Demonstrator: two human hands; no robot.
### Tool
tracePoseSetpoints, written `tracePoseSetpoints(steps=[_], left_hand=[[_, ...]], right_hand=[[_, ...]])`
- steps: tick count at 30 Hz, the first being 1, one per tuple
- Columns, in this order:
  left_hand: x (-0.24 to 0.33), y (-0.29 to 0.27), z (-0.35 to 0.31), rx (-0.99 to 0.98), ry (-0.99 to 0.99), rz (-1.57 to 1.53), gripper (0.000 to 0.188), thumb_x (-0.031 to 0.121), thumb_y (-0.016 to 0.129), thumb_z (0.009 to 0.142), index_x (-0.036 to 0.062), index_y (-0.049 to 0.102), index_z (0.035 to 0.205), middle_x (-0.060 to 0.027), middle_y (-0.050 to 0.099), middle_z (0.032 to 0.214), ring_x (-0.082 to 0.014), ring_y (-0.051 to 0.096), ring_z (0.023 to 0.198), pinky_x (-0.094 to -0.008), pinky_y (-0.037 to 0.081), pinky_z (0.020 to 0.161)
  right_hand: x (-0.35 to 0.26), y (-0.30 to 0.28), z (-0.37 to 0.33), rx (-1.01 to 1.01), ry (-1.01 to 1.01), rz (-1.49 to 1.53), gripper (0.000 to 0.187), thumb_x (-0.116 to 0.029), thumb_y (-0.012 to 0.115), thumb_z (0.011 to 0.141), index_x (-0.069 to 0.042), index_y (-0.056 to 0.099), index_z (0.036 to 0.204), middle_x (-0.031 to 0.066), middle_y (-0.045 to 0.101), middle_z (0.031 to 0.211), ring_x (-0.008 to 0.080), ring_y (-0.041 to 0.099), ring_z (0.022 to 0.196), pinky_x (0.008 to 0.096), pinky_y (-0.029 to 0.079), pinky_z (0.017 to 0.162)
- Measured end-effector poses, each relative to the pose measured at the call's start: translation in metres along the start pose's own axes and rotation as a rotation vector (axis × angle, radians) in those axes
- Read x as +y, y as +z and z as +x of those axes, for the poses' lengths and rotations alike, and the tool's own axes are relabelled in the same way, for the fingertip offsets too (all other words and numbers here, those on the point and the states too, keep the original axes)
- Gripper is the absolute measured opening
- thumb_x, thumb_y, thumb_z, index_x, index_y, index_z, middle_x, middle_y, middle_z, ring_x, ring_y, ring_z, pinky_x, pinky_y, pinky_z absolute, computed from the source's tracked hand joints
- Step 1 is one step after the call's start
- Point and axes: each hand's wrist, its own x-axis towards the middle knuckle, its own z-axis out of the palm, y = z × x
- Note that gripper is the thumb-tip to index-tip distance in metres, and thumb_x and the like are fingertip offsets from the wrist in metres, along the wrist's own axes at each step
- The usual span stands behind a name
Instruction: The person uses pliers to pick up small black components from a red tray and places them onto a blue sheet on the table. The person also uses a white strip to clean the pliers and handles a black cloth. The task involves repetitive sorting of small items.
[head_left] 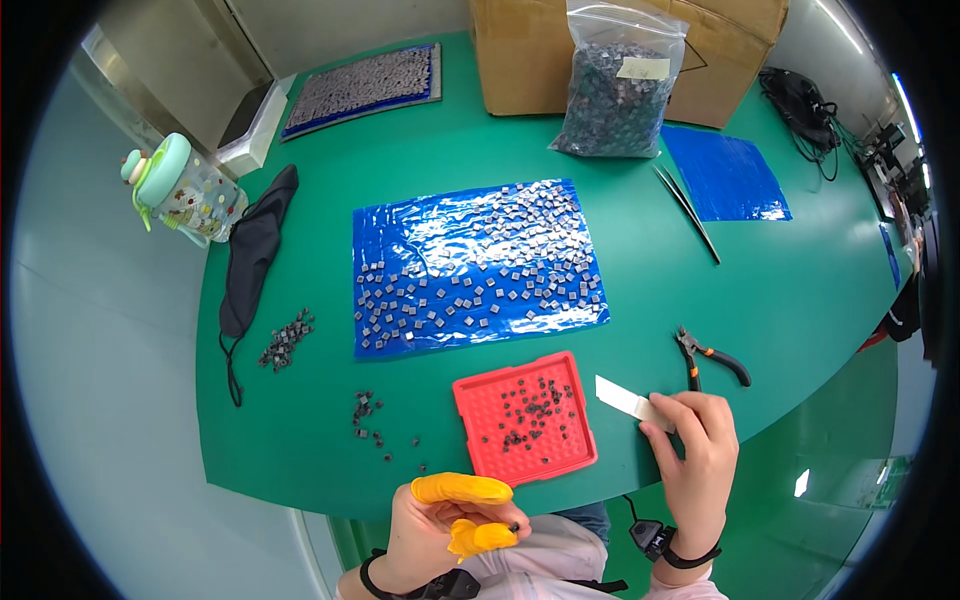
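My left hand [445,520], with yellow covers on two of its fingers, is closed in a pinch below the red tray. A tiny black piece [514,527] shows at its fingertips. My right hand [697,450] pinches one end of a flat white strip [618,395], which points left toward the red tray [480,455]. Small dark parts [540,410] lie scattered in that tray. Beyond it, a blue sheet [400,235] carries many small grey square pieces [545,230], densest on its right side.
Orange-and-black nippers [712,358] lie beyond my right hand, tweezers [688,215] farther back. Loose dark pieces [287,340] sit at left, near a black mask-like cloth [255,255] and a cup [190,195]. A filled plastic bag [615,105] leans against a cardboard box [520,60].
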Motion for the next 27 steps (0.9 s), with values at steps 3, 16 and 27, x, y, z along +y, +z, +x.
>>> tracePoseSetpoints(steps=[3, 16, 27], left_hand=[[0.007, 0.010, 0.002, -0.016, 0.062, -0.034, 0.035, -0.009, 0.072, 0.074, -0.0030, 0.061, 0.107, -0.0155, 0.068, 0.092, -0.0254, 0.068, 0.084, -0.0363, 0.056, 0.077], [0.005, 0.010, 0.000, -0.051, 0.102, -0.007, 0.056, -0.011, 0.072, 0.072, -0.0005, 0.051, 0.122, -0.0206, 0.066, 0.091, -0.0287, 0.068, 0.081, -0.0378, 0.058, 0.074], [-0.003, 0.000, -0.008, 0.020, 0.118, 0.186, 0.053, -0.012, 0.074, 0.070, -0.0013, 0.052, 0.118, -0.0229, 0.067, 0.086, -0.0296, 0.069, 0.079, -0.0379, 0.059, 0.071]], right_hand=[[0.000, 0.005, 0.002, 0.066, -0.130, -0.055, 0.026, -0.002, 0.074, 0.066, -0.001, 0.066, 0.091, 0.0060, 0.056, 0.080, 0.0224, 0.055, 0.071, 0.0332, 0.045, 0.059], [-0.012, 0.000, -0.012, -0.171, 0.122, 0.830, 0.019, 0.010, 0.048, 0.081, 0.001, 0.047, 0.097, 0.0088, 0.056, 0.079, 0.0126, 0.057, 0.058, 0.0298, 0.048, 0.059], [-0.031, -0.004, -0.009, -0.088, -0.380, 0.564, 0.020, -0.020, 0.069, 0.082, -0.008, 0.054, 0.078, -0.0025, 0.046, 0.052, 0.0154, 0.038, 0.049, 0.0302, 0.030, 0.048]])
